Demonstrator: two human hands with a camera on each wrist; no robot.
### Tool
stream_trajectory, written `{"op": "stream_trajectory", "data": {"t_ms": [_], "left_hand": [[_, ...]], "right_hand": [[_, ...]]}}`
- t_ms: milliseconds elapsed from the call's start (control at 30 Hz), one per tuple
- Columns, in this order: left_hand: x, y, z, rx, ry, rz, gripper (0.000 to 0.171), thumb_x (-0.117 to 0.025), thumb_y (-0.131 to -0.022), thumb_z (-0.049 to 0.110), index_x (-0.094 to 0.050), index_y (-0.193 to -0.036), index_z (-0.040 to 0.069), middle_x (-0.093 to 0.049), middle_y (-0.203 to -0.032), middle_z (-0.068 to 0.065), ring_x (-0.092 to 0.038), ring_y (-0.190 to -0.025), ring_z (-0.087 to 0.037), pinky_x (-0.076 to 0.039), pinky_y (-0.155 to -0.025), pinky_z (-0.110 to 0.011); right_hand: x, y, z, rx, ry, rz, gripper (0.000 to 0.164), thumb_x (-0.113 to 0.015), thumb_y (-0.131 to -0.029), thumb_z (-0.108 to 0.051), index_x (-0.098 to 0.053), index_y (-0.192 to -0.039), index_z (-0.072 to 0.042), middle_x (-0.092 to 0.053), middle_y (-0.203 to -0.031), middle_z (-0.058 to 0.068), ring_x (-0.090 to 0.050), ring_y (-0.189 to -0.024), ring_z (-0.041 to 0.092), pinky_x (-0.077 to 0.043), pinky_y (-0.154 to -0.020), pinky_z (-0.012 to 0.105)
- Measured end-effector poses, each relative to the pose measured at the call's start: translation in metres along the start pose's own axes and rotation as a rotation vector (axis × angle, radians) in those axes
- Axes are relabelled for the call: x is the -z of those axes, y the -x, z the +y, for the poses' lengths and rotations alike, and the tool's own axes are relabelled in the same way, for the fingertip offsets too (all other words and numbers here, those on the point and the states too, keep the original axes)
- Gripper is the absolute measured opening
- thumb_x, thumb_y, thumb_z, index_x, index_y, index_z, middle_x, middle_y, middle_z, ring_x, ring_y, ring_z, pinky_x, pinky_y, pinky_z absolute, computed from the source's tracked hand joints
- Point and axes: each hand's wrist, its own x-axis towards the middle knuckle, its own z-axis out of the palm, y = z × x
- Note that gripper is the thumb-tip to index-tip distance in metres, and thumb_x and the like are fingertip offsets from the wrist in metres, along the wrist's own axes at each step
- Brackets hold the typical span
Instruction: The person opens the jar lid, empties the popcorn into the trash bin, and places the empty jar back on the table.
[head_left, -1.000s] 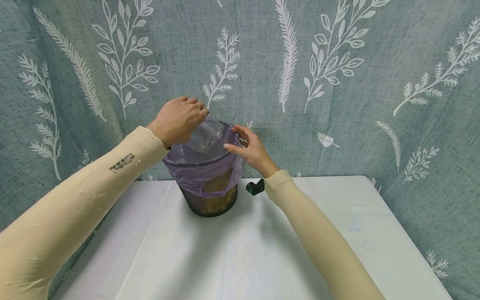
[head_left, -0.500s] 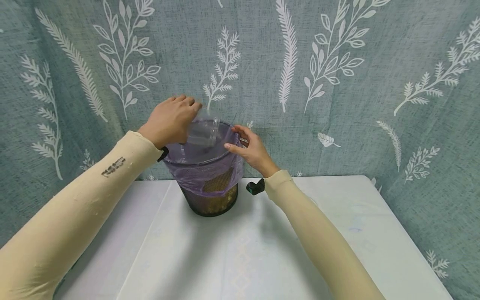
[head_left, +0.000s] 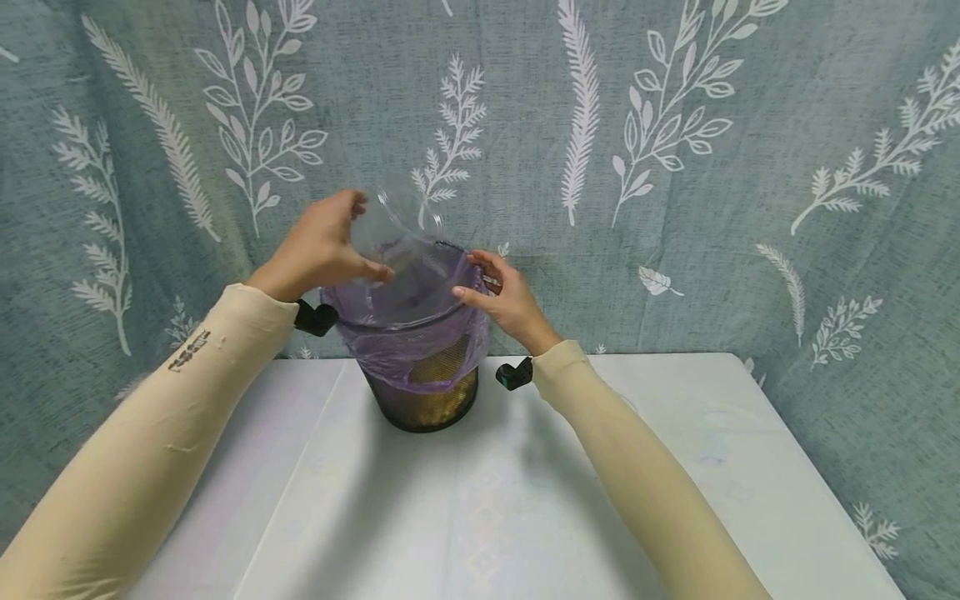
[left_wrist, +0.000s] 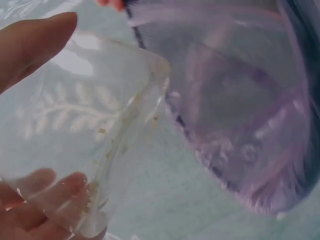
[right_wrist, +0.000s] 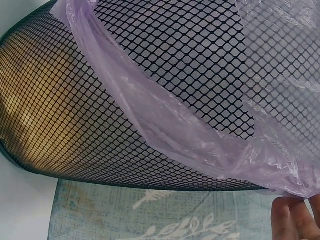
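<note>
A clear plastic container point(left_wrist: 65, 115) is gripped in my left hand point(head_left: 318, 246), thumb on one side and fingers on the other. Tan crumbs cling to its wall in the left wrist view. In the head view the container point(head_left: 401, 229) looks blurred and tilted, just above the mouth of a black mesh waste bin point(head_left: 442, 371). A thin purple bag point(head_left: 390, 358) lines the bin and folds down over its rim. My right hand point(head_left: 513, 300) holds the bagged rim at the right, its thumb on the near side; only fingertips point(right_wrist: 295, 215) show in the right wrist view.
The bin stands at the back of a white-covered table point(head_left: 465, 508). Right behind it hangs a grey-green curtain point(head_left: 517, 150) with white leaf prints. Yellowish contents point(right_wrist: 50, 105) show through the mesh near the bin's bottom.
My left hand has drawn back left and turned over, tipping the container from mouth-down in the bin to raised above its rim. The right hand stays at the rim.
</note>
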Motion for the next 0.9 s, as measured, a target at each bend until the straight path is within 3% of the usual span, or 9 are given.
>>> {"op": "stream_trajectory", "data": {"t_ms": [167,400,600,900], "left_hand": [[0.0,0.004,0.001,0.062,0.13,0.066,0.101,-0.095,-0.076,0.04,-0.039,-0.149,-0.002,-0.047,-0.153,-0.025,-0.045,-0.139,-0.046,-0.04,-0.111,-0.061],[-0.006,0.007,-0.004,0.073,0.262,0.132,0.098,-0.093,-0.078,0.044,-0.04,-0.146,-0.003,-0.052,-0.147,-0.024,-0.049,-0.136,-0.042,-0.043,-0.109,-0.059],[-0.013,0.009,-0.008,0.125,0.41,0.09,0.108,-0.091,-0.08,0.046,-0.032,-0.156,-0.003,-0.048,-0.155,-0.022,-0.044,-0.145,-0.038,-0.041,-0.115,-0.056],[-0.019,0.012,-0.009,0.149,0.464,0.048,0.115,-0.09,-0.079,0.053,-0.029,-0.159,-0.002,-0.05,-0.154,-0.02,-0.05,-0.139,-0.038,-0.045,-0.11,-0.057]], "right_hand": [[0.001,0.001,0.0,-0.001,0.008,0.003,0.069,-0.074,-0.1,-0.014,-0.041,-0.159,-0.001,-0.049,-0.156,0.016,-0.048,-0.143,0.027,-0.038,-0.119,0.044],[0.0,0.001,0.001,-0.005,0.025,0.002,0.069,-0.073,-0.1,-0.015,-0.04,-0.159,-0.001,-0.049,-0.156,0.014,-0.048,-0.143,0.027,-0.038,-0.119,0.043],[0.0,0.0,0.002,-0.003,0.03,-0.001,0.069,-0.074,-0.1,-0.015,-0.041,-0.159,-0.001,-0.049,-0.156,0.015,-0.047,-0.144,0.027,-0.038,-0.12,0.044],[-0.001,0.0,0.0,-0.002,0.024,-0.003,0.069,-0.072,-0.1,-0.014,-0.04,-0.159,0.0,-0.049,-0.156,0.014,-0.047,-0.143,0.026,-0.037,-0.12,0.044]]}}
